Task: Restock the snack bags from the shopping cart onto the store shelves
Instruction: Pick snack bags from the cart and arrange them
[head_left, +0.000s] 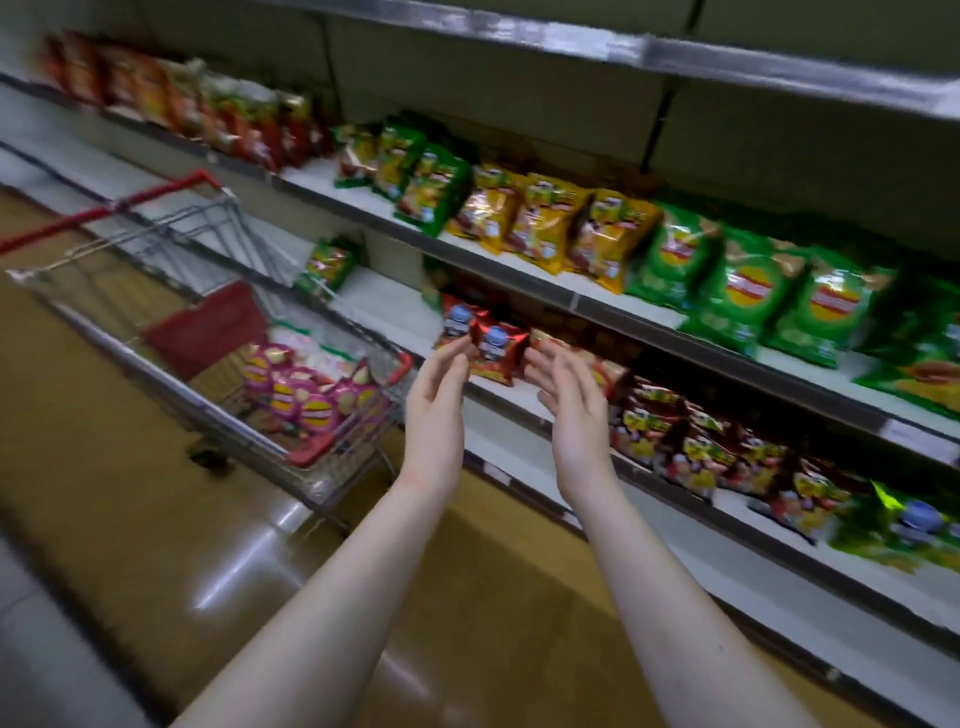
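Observation:
Two red snack bags (493, 345) stand at the front of the lower shelf (498, 400). My left hand (441, 387) and my right hand (569, 395) are raised just in front of them, palms facing each other, fingers relaxed, holding nothing. My left fingertips are close to the left red bag; I cannot tell if they touch. The wire shopping cart (171, 374) with red trim stands to the left, and several pink snack bags (306, 395) lie in its basket.
The shelf above carries green bags (737, 296), yellow bags (540, 223) and red-orange bags (171, 93). Dark red and yellow bags (691, 436) fill the lower shelf to the right. A lone green bag (330, 265) stands further left. Shiny brown floor lies below.

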